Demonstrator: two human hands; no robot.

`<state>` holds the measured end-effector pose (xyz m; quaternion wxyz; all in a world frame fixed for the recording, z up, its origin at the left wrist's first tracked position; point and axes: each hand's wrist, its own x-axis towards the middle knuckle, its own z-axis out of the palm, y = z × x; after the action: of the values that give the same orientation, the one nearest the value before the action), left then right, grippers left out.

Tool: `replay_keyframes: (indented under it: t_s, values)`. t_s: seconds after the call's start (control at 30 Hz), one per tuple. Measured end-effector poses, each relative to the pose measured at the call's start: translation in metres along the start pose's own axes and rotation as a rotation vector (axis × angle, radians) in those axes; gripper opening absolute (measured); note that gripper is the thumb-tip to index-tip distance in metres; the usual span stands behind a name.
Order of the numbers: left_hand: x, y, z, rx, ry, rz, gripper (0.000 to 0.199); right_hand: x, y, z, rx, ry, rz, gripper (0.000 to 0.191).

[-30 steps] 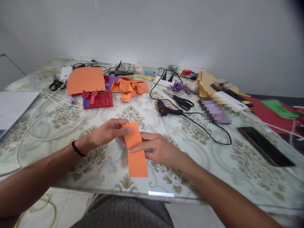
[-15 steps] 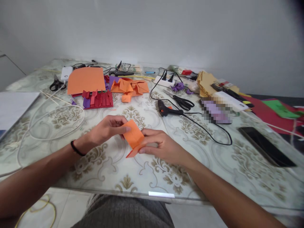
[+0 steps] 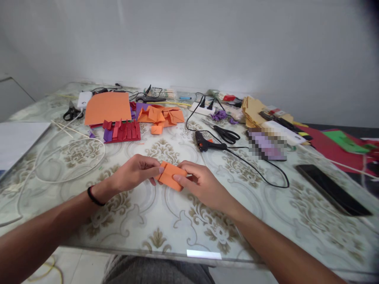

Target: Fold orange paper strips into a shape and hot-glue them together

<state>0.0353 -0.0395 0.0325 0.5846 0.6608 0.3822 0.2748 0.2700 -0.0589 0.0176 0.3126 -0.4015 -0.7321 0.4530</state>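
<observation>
A small folded piece of orange paper [image 3: 171, 173] is held between both hands, over the near middle of the table. My left hand [image 3: 138, 172] pinches its left end, thumb on top. My right hand [image 3: 201, 180] grips the right end, its thumb pressed on the upper face and its fingers behind. Beyond the hands lie folded orange paper pieces [image 3: 173, 116] and a small orange folded square [image 3: 156, 129]. A row of folded red paper pieces [image 3: 126, 131] lies left of these.
Behind sits a large orange sheet [image 3: 108, 107]. Right of the hands are a glue gun [image 3: 207, 142] with its black cord, black-handled scissors [image 3: 226, 134], a power strip [image 3: 203, 108] and a dark phone [image 3: 331, 189]. A white cable [image 3: 71, 181] loops at left.
The orange paper's flap, which hung open toward me, is now folded over into a more compact piece. My right thumb has moved onto its top face. The view has tilted slightly up.
</observation>
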Motion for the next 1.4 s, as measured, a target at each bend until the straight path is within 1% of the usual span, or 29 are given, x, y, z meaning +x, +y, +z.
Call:
replay_keyframes:
  t_s: [0.07, 0.17, 0.4, 0.57, 0.7, 0.83, 1.03, 1.1, 1.13, 1.2, 1.23, 1.3, 1.4]
  values:
    - [-0.001, 0.003, -0.001, 0.026, -0.023, 0.012, 0.032, 0.000, 0.000, 0.000, -0.012, 0.027, 0.010, 0.035]
    - [-0.001, 0.003, -0.001, 0.049, -0.053, 0.023, 0.034, 0.001, 0.001, 0.000, -0.050, 0.052, 0.013, 0.036]
    - [-0.001, -0.003, -0.004, 0.042, -0.123, 0.002, 0.037, 0.001, 0.001, -0.001, -0.083, 0.038, -0.011, 0.033]
    - [-0.001, -0.004, -0.004, 0.063, -0.125, -0.002, 0.038, 0.001, 0.002, 0.000, -0.075, 0.058, -0.050, 0.033]
    - [-0.002, -0.003, -0.004, 0.111, -0.119, 0.008, 0.040, 0.000, 0.003, 0.000, -0.099, 0.087, -0.051, 0.033]
    - [-0.002, -0.006, -0.002, 0.186, -0.127, 0.021, 0.038, 0.000, 0.004, 0.001, -0.151, 0.115, -0.056, 0.032]
    - [-0.003, -0.010, 0.001, 0.234, -0.123, 0.001, 0.038, -0.002, 0.005, 0.004, -0.163, 0.136, -0.067, 0.028]
    - [-0.003, -0.008, 0.001, 0.246, -0.100, 0.003, 0.038, -0.003, 0.004, 0.005, -0.105, 0.168, -0.044, 0.015]
    - [-0.003, -0.006, 0.001, 0.255, -0.083, 0.008, 0.039, -0.003, 0.004, 0.005, -0.048, 0.189, -0.025, 0.016]
    - [-0.002, -0.004, 0.001, 0.269, -0.040, 0.027, 0.039, -0.003, 0.004, 0.004, 0.100, 0.221, 0.018, 0.036]
    - [-0.002, -0.004, 0.001, 0.270, -0.019, 0.040, 0.039, -0.002, 0.004, 0.003, 0.171, 0.222, 0.037, 0.039]
    - [-0.001, -0.003, 0.001, 0.258, 0.011, 0.058, 0.039, 0.000, 0.005, 0.001, 0.263, 0.201, 0.062, 0.034]
    - [-0.001, -0.005, 0.001, 0.232, 0.023, 0.054, 0.038, 0.003, 0.006, -0.002, 0.272, 0.190, 0.073, 0.029]
